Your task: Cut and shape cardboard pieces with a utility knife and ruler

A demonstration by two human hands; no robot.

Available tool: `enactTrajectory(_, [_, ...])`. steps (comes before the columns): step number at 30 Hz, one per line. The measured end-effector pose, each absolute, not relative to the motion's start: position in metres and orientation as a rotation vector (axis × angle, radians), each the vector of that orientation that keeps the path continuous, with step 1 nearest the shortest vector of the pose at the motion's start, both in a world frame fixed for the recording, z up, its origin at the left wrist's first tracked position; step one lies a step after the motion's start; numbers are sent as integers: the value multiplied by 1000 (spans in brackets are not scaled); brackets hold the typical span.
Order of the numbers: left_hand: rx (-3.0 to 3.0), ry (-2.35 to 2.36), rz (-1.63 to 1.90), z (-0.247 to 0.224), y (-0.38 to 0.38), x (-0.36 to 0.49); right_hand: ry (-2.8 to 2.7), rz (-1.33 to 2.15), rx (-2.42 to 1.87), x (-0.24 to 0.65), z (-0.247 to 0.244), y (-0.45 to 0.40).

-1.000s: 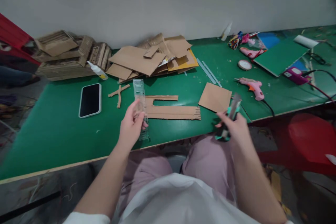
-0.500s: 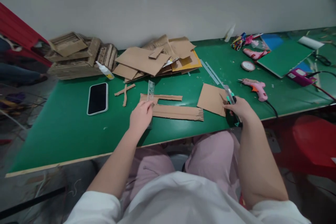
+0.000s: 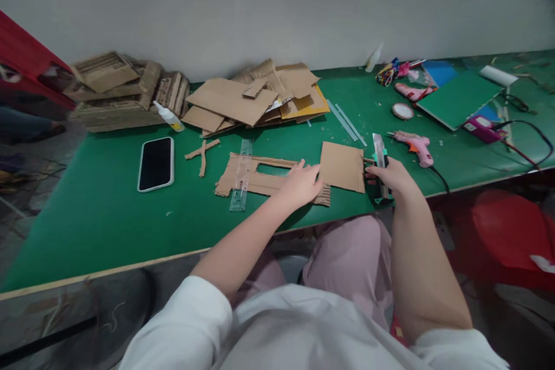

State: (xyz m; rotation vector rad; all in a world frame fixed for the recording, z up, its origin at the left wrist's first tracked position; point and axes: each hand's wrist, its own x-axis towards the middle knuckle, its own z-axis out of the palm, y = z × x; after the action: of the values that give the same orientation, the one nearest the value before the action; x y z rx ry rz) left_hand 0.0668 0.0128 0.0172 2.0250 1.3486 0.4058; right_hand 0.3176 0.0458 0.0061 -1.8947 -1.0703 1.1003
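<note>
Cardboard piece (image 3: 265, 184): flat on the green tabletop (image 3: 108, 214), under the left hand; a long slot already cut, its right end hidden, and a fringe of slits at the right end.
Square (image 3: 342, 166): plain, smooth cardboard, just right of the left hand; no slots or slits show, so it looks less worked.
Ruler (image 3: 238, 199): clear plastic, lying across the piece's ragged left end.
Left hand (image 3: 303, 186): palm down, fingertips beside the square; whether its grip holds anything, cannot tell.
Right hand (image 3: 399, 177): grip closed around the cutter (image 3: 378, 154), its blade end pointing away from the body.
Scrap (image 3: 202, 153): thin, crossed cardboard strips.
Pile (image 3: 232, 99): flat, overlapping sheets, seemingly uncut stock.
Glue gun (image 3: 417, 144): pink, on its side.
</note>
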Motion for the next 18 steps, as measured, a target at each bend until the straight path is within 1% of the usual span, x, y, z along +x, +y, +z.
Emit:
enactTrajectory(3, [1956,1283,422,17,29,97,-1026,1143,-1842,315,11,43])
enactTrajectory(7, [1846,1287,602,18,39,109,-983,1051,-1801,318,16,41])
enactTrajectory(10, [1450,1308,867,25,36,102,-1023,1004,-1743,320,26,36])
enactTrajectory(12, [1090,1209,978,31,27,91,-1120,986,-1693,317,36,30])
enactTrajectory(14, [961,1096,892,36,10,75,-1233,965,-1643,309,46,21])
enactTrajectory(17, [982,894,512,32,-31,50,-1409,1016,-1599,292,55,2])
enactTrajectory(18, [941,912,499,28,-48,44,-1465,1052,-1596,287,57,-6])
